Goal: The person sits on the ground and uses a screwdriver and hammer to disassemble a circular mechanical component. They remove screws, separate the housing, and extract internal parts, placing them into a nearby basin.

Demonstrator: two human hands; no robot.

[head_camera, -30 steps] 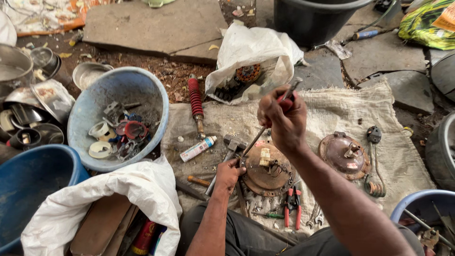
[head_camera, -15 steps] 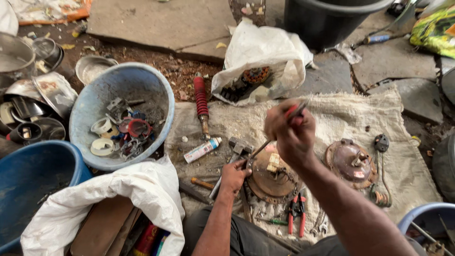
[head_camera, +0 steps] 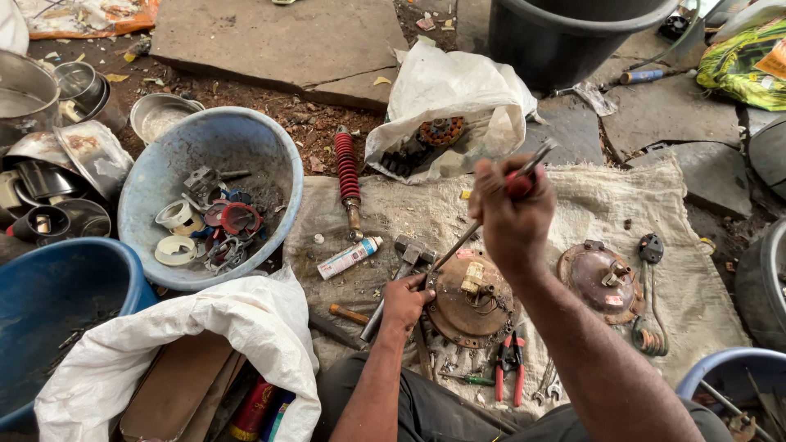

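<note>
My right hand [head_camera: 512, 214] is raised above the sacking, gripping the red handle of a long screwdriver [head_camera: 483, 221] whose shaft slants down to the left. My left hand [head_camera: 407, 299] rests on the left edge of a rusty round metal plate [head_camera: 470, 301] and seems to steady the tool's tip there. A small yellowish part stands on that plate. A second rusty round plate [head_camera: 598, 278] lies to the right. Red-handled pliers [head_camera: 508, 368] lie just below the first plate.
A pale blue tub [head_camera: 270, 164] holds rings and metal parts at left. A dark blue tub [head_camera: 49, 303], white sacks [head_camera: 213, 327], a red coil shock absorber [head_camera: 347, 168], a small tube [head_camera: 350, 257], steel pots [head_camera: 57, 155] and a black bucket [head_camera: 565, 41] surround the sacking [head_camera: 655, 205].
The view has shifted slightly. My right hand has moved a little right and up with the screwdriver; my left hand stays at the plate's edge.
</note>
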